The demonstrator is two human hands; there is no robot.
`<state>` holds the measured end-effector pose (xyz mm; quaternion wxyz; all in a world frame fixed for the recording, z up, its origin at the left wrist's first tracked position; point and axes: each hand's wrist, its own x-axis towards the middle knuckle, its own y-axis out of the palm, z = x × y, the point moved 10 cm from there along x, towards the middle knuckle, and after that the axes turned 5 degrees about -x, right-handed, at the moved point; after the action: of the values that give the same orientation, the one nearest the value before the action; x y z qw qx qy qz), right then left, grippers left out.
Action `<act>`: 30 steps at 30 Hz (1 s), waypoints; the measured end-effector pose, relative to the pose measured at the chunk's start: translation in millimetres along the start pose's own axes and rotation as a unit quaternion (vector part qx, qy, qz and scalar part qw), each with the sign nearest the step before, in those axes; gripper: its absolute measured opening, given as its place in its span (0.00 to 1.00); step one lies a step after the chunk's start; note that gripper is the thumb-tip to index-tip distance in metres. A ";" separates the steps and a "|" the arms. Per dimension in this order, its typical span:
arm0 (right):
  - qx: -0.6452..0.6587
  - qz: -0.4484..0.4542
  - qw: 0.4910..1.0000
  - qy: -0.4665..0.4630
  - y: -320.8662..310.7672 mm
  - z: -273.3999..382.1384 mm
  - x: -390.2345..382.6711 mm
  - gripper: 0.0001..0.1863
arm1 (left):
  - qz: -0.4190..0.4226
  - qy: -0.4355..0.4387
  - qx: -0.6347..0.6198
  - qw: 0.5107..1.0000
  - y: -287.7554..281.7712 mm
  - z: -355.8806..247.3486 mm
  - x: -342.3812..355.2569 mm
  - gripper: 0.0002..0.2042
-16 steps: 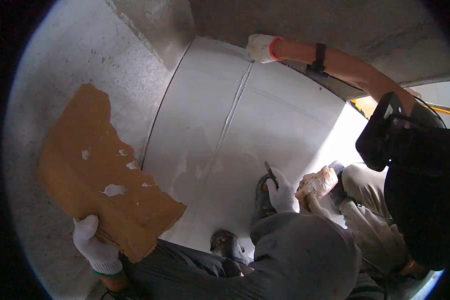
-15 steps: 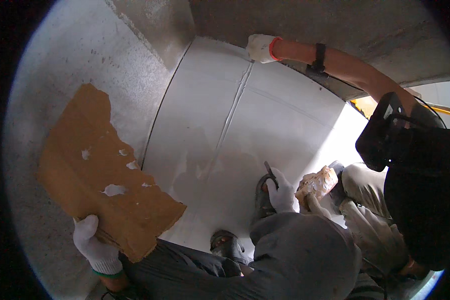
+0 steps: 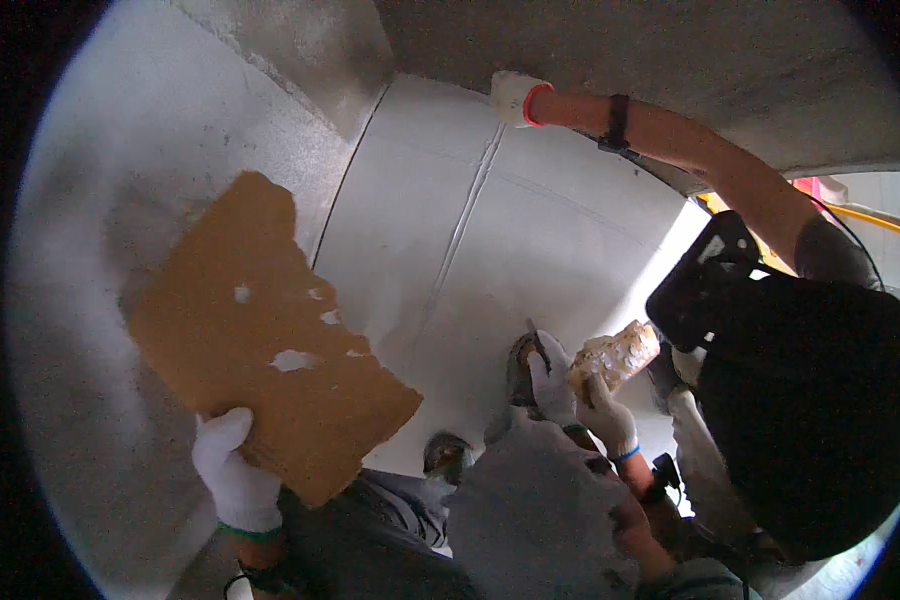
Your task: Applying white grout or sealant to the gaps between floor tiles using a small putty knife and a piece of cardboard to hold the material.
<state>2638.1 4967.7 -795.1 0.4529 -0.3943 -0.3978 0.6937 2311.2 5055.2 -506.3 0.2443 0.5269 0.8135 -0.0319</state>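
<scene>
My left hand (image 3: 235, 470), in a white glove with a green cuff, grips the lower edge of a torn brown cardboard sheet (image 3: 250, 310). The sheet has several holes and a ragged right side. My right hand (image 3: 552, 385), gloved likewise, closes around a thin dark tool (image 3: 534, 328); its kind is unclear. Beside it a co-worker's blue-cuffed gloved hand (image 3: 608, 415) holds a small piece (image 3: 615, 355) that looks like cardboard coated with pale paste. A red-cuffed gloved hand (image 3: 518, 98) of the co-worker rests at the far edge of the white panel (image 3: 400, 200).
A ridged seam (image 3: 465, 215) crosses the panel. Grey concrete walls (image 3: 80, 270) close in at left and back. A co-worker in a black cap (image 3: 810, 410) leans in from the right, with a black head-worn device (image 3: 705, 280). Shoes (image 3: 445, 455) rest on the panel's near part.
My left hand and the cardboard sheet have shifted right. The co-worker's head has come left and lower. The paste-coated piece moved slightly left, and the blue-cuffed hand now shows more.
</scene>
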 end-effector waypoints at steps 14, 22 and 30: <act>0.402 0.063 0.852 0.328 -152.8 -0.2 -93.9 0.23 | -0.092 -0.209 0.141 0.963 15.1 -61.3 -76.5 0.23; 0.265 0.191 0.869 0.372 -288.8 71.8 -107.9 0.25 | -0.092 -0.324 0.060 0.940 -21.3 -66.2 -90.0 0.26; 0.253 0.187 0.883 0.350 -338.3 120.9 -93.3 0.24 | -0.088 -0.396 -0.006 0.914 -76.9 10.3 -93.4 0.29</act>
<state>2660.9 4948.7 -425.1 0.5087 -0.5503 0.0563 0.6597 2278.2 4939.3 -490.9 0.5457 0.3957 0.6935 -0.2544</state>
